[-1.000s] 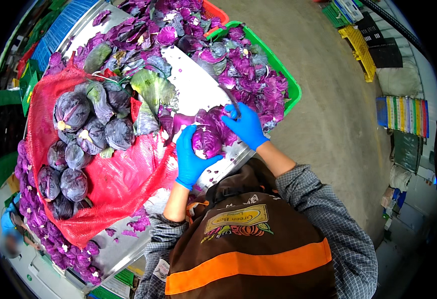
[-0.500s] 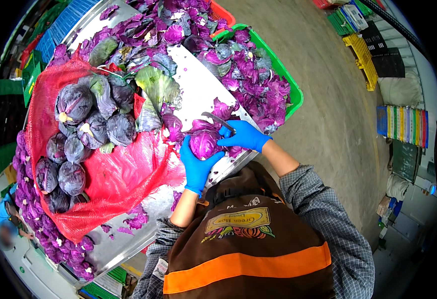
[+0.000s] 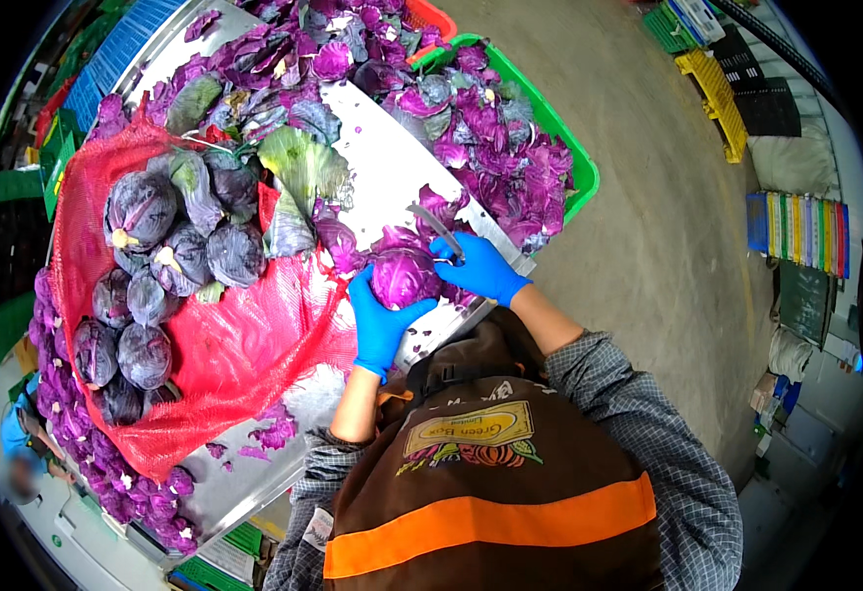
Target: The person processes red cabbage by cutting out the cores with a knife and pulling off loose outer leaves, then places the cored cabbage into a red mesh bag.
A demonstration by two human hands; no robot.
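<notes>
A bright purple red cabbage (image 3: 407, 279) rests at the near edge of the metal table. My left hand (image 3: 380, 322), in a blue glove, curls round its left and near side. Blue-gloved too, my right hand (image 3: 482, 267) grips a knife (image 3: 438, 232), with the blade pointing up and left beside the cabbage. The handle is mostly covered by my fingers. Loose purple leaves lie around the cabbage. To the left, several dark untrimmed red cabbages (image 3: 146, 210) sit on a red mesh sack (image 3: 224, 345).
A green crate (image 3: 589, 177) full of purple leaves stands at the table's right side, with an orange-red crate (image 3: 438, 18) behind it. Leaves heap over the metal table (image 3: 377, 133) at the back. Trimmed cabbages (image 3: 77, 433) line its left edge. Another person (image 3: 23, 433) is at far left.
The cabbage looks slightly turned between my hands, showing a smoother, rounder side. The knife blade has shifted slightly right and now stands steeper. Both hands keep their hold.
</notes>
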